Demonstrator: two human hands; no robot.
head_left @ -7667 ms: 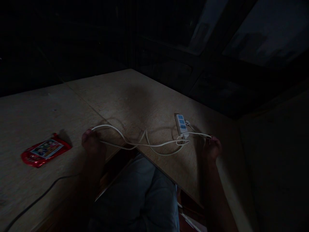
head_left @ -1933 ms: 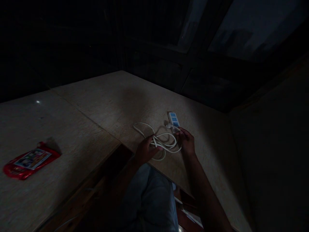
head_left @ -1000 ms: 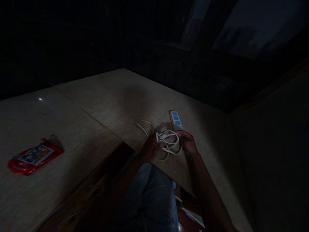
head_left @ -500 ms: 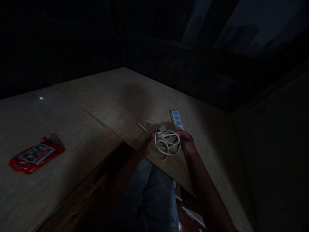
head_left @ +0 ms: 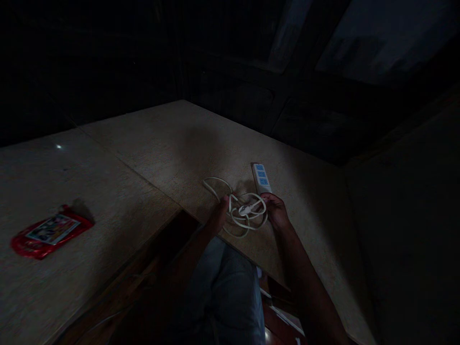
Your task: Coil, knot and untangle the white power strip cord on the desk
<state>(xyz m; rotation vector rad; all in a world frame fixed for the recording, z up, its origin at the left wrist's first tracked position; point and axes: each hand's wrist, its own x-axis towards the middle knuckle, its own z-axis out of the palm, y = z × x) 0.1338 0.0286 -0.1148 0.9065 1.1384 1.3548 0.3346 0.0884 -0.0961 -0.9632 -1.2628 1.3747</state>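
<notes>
A white power cord (head_left: 247, 228) hangs in loose loops between my two hands, over the front part of the table. My left hand (head_left: 220, 213) is closed on the left side of the loops. On their right side my right hand (head_left: 276, 211) pinches the cord. Among the loops sits the cord's white plug (head_left: 246, 210). Just beyond my right hand lies a white power strip (head_left: 261, 177) with blue socket faces. One slack bend of cord reaches out past my left hand on the tabletop.
At the left of the pale tabletop (head_left: 143, 143) lies a red packet (head_left: 52, 232) with a picture label. An open drawer-like recess (head_left: 172, 235) lies below the front edge, left of my legs (head_left: 230, 297). Dark window panels stand behind; a dark wall rises at right.
The plug has dropped lower and shifted slightly within the loops. Both hands keep their hold on the cord and have barely moved.
</notes>
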